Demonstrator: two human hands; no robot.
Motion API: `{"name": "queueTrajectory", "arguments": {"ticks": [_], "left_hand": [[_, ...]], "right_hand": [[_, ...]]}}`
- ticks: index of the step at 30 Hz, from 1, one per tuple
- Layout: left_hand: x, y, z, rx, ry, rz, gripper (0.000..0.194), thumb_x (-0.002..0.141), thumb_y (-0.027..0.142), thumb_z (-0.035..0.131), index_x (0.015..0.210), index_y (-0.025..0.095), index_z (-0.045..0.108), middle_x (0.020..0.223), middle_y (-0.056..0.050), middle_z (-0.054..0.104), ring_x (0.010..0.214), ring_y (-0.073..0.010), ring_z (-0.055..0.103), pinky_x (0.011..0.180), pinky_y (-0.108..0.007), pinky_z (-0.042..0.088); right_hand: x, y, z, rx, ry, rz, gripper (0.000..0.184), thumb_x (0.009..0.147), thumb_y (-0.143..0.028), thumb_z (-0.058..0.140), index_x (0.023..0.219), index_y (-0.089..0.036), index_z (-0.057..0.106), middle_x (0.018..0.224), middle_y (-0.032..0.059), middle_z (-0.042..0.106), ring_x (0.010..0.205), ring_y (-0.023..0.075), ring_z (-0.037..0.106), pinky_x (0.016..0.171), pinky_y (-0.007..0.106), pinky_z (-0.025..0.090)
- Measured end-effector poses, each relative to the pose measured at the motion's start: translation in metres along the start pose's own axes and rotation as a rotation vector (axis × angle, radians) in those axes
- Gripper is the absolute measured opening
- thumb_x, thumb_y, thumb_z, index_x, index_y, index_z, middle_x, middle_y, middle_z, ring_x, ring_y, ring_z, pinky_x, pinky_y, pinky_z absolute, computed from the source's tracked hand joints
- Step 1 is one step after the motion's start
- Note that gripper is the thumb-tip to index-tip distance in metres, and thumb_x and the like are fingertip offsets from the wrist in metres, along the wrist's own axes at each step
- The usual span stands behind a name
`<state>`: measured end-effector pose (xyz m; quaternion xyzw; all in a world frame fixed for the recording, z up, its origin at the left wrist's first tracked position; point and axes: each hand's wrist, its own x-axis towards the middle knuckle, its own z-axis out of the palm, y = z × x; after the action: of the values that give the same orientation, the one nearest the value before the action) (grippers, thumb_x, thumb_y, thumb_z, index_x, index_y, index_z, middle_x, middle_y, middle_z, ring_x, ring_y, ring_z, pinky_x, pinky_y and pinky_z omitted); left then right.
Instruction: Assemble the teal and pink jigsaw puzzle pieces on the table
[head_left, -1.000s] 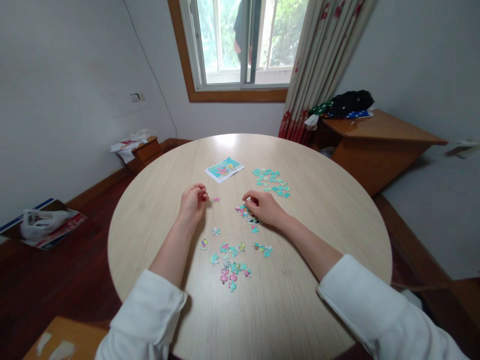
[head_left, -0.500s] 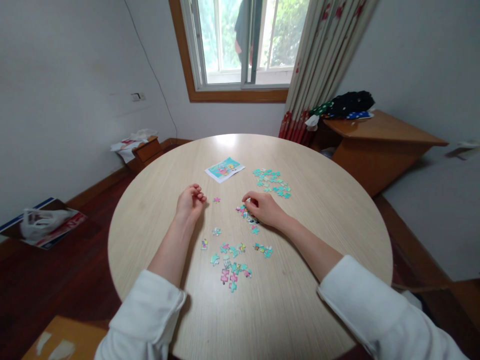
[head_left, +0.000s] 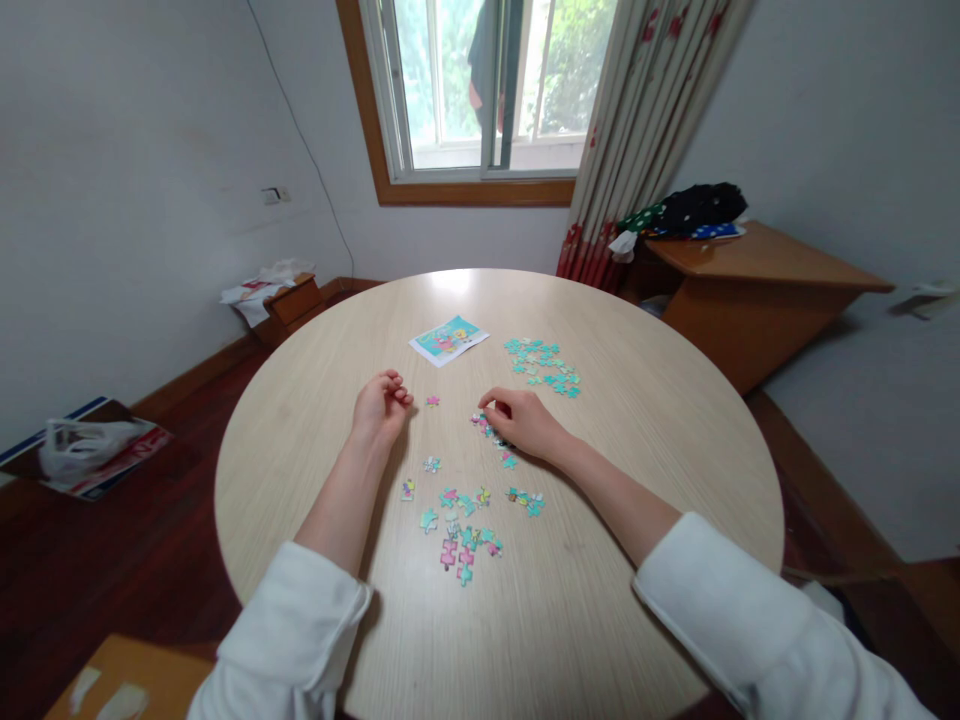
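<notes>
My right hand hovers low over a small cluster of joined jigsaw puzzle pieces, partly covering it. Its thumb and forefinger are pinched together; whatever is between them is hidden. To the left, my left hand lies on its side with the fingers curled in, and no piece shows in it. A pink puzzle piece sits between the hands, touched by neither. Just below my right hand is a pink and teal piece. Nearer me lie a loose piece and a partly joined group.
Teal puzzle pieces are spread at the back right of the round table. A printed picture sheet lies at the back. More joined pieces are at the front right, and a yellow and purple piece at the left.
My right hand has shifted slightly left and down over the puzzle cluster. The left hand stays where it was, with its fingers still curled.
</notes>
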<state>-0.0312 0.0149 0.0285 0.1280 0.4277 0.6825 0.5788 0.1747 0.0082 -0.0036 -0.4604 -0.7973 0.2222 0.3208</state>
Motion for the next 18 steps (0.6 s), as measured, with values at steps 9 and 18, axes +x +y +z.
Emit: {"name": "queueTrajectory", "arguments": {"ticks": [9, 18], "left_hand": [[0.0, -0.002, -0.001, -0.004, -0.014, -0.006, 0.027, 0.045, -0.002, 0.041, 0.065, 0.016, 0.044, 0.051, 0.007, 0.041, 0.04, -0.0037, 0.032, 0.045, -0.017, 0.025], [0.001, -0.003, -0.002, -0.022, -0.032, -0.016, 0.026, 0.046, -0.002, 0.041, 0.064, 0.015, 0.043, 0.05, 0.007, 0.041, 0.039, -0.0036, 0.032, 0.045, -0.017, 0.025]], "right_hand": [[-0.015, -0.03, 0.021, -0.033, -0.087, -0.334, 0.016, 0.085, -0.014, 0.056, 0.092, -0.016, 0.071, 0.084, 0.0075, 0.066, 0.083, 0.0169, 0.056, 0.079, 0.033, 0.041], [-0.024, -0.046, 0.019, -0.21, -0.274, -0.451, 0.032, 0.091, -0.019, 0.05, 0.12, -0.026, 0.062, 0.118, 0.0097, 0.059, 0.109, 0.0218, 0.048, 0.094, 0.041, 0.035]]}}
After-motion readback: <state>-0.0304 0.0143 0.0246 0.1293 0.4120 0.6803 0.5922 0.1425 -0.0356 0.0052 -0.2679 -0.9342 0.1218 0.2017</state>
